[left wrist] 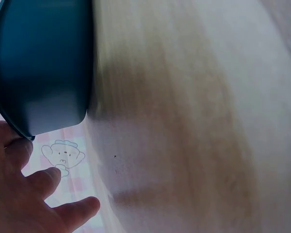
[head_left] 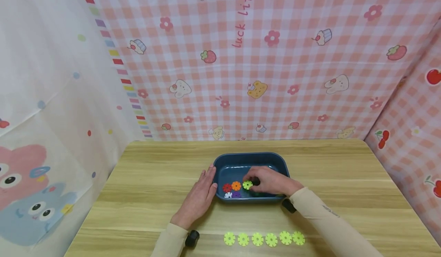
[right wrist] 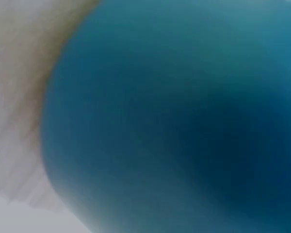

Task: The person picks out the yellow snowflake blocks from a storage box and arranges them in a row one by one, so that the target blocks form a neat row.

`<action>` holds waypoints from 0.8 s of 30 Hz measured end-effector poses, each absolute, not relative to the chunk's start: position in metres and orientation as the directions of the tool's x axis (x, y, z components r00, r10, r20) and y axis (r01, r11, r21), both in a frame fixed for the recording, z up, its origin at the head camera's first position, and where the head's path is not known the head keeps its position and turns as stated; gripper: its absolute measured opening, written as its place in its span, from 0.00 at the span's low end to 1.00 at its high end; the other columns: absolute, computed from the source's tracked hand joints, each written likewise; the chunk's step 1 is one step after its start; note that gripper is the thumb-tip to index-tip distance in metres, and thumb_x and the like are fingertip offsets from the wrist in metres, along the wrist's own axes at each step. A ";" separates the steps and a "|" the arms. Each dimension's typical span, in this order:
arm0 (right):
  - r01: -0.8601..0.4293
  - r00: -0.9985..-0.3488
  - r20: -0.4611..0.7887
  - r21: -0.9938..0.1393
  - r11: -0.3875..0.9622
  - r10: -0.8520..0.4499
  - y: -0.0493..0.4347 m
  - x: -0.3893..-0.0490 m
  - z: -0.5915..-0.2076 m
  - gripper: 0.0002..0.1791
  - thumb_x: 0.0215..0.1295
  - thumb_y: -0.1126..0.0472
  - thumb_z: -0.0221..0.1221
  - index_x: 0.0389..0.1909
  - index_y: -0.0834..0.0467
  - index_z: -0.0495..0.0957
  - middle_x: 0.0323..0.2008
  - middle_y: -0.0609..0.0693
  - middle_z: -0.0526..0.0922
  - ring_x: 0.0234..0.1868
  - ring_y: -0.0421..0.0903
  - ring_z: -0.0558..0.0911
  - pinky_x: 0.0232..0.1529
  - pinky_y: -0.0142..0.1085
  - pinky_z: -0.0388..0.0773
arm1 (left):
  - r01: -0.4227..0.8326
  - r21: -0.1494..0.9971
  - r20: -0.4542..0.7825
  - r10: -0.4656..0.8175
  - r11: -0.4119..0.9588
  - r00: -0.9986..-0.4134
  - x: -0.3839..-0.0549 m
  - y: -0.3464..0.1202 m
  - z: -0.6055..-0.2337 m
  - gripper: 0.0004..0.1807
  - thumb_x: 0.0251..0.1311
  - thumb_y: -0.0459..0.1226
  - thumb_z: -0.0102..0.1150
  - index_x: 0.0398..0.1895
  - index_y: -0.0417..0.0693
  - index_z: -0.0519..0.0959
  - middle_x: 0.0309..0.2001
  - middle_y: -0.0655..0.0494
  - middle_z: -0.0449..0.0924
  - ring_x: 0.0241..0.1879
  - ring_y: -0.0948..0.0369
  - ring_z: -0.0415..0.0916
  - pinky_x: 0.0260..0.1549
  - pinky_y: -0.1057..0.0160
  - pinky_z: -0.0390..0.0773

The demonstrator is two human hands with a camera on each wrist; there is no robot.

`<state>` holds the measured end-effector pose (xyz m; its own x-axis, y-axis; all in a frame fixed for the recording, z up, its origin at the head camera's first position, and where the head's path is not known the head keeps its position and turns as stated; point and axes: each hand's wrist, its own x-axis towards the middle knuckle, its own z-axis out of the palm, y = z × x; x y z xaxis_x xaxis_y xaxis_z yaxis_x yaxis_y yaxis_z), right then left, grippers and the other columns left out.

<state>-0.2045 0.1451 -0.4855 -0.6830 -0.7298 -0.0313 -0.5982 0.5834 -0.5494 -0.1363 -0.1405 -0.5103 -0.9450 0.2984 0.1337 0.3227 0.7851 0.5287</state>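
A dark blue rectangular tub (head_left: 249,156) stands on the table. My left hand (head_left: 198,201) rests against its left rim with fingers extended; in the left wrist view the fingertips lie right at the rim of the tub (left wrist: 43,58). Inside the tub, my right hand (head_left: 270,181) pinches a yellow-green snowflake disc (head_left: 247,185) between thumb and fingers. Left of it in the tub lie a red disc (head_left: 227,188), an orange disc (head_left: 236,186), a white disc (head_left: 228,195) and a purple disc (head_left: 236,194). The right hand hides the tub's right part. The right wrist view shows only the blurred tub wall (right wrist: 136,121).
Several yellow-green discs (head_left: 257,239) lie in a row on the wooden table (head_left: 155,180) near its front edge, in front of the tub. A pink checked cloth (head_left: 241,69) hangs behind the table, with more cloth at both sides.
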 end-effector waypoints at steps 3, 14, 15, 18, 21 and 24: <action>-0.600 -0.690 -0.002 -0.558 0.573 -0.724 0.148 -0.202 -0.479 0.15 0.68 0.60 0.68 0.55 0.56 0.86 0.50 0.44 0.83 0.47 0.42 0.81 0.52 0.40 0.82 | 0.325 0.529 0.136 0.299 0.784 -0.944 -0.137 -0.140 -0.510 0.31 0.83 0.44 0.42 0.83 0.44 0.55 0.82 0.48 0.51 0.79 0.41 0.52 0.70 0.33 0.61; -0.569 -0.726 0.067 -0.617 0.543 -0.685 0.162 -0.190 -0.463 0.16 0.70 0.58 0.67 0.57 0.55 0.83 0.50 0.44 0.85 0.50 0.50 0.83 0.51 0.49 0.83 | 0.331 0.529 0.142 0.303 0.781 -0.942 -0.137 -0.140 -0.511 0.31 0.83 0.44 0.43 0.83 0.43 0.55 0.82 0.48 0.51 0.79 0.40 0.52 0.70 0.33 0.61; -0.561 -0.731 0.067 -0.624 0.543 -0.679 0.163 -0.189 -0.462 0.16 0.70 0.58 0.67 0.57 0.54 0.83 0.50 0.44 0.84 0.51 0.51 0.83 0.51 0.49 0.83 | 0.331 0.531 0.142 0.303 0.780 -0.942 -0.137 -0.140 -0.511 0.31 0.83 0.44 0.43 0.83 0.43 0.55 0.82 0.48 0.51 0.79 0.40 0.52 0.70 0.33 0.61; -0.536 -0.750 0.069 -0.647 0.543 -0.658 0.167 -0.185 -0.457 0.17 0.70 0.56 0.67 0.57 0.53 0.83 0.51 0.43 0.84 0.52 0.52 0.83 0.53 0.52 0.82 | 0.328 0.529 0.139 0.302 0.783 -0.943 -0.137 -0.140 -0.511 0.31 0.83 0.44 0.43 0.83 0.43 0.55 0.82 0.48 0.51 0.79 0.40 0.52 0.70 0.33 0.61; -0.521 -0.765 0.083 -0.662 0.538 -0.638 0.171 -0.181 -0.453 0.16 0.70 0.55 0.67 0.57 0.52 0.83 0.51 0.42 0.84 0.53 0.52 0.83 0.54 0.53 0.82 | 0.323 0.529 0.135 0.298 0.785 -0.945 -0.137 -0.140 -0.510 0.31 0.83 0.44 0.43 0.83 0.43 0.55 0.82 0.48 0.51 0.79 0.40 0.52 0.70 0.34 0.61; -0.531 -0.768 0.104 -0.657 0.536 -0.633 0.175 -0.178 -0.451 0.16 0.70 0.56 0.67 0.57 0.51 0.83 0.52 0.42 0.84 0.52 0.52 0.83 0.54 0.53 0.82 | 0.320 0.528 0.134 0.295 0.787 -0.946 -0.137 -0.140 -0.510 0.31 0.83 0.45 0.43 0.83 0.44 0.55 0.82 0.49 0.51 0.79 0.41 0.52 0.70 0.34 0.61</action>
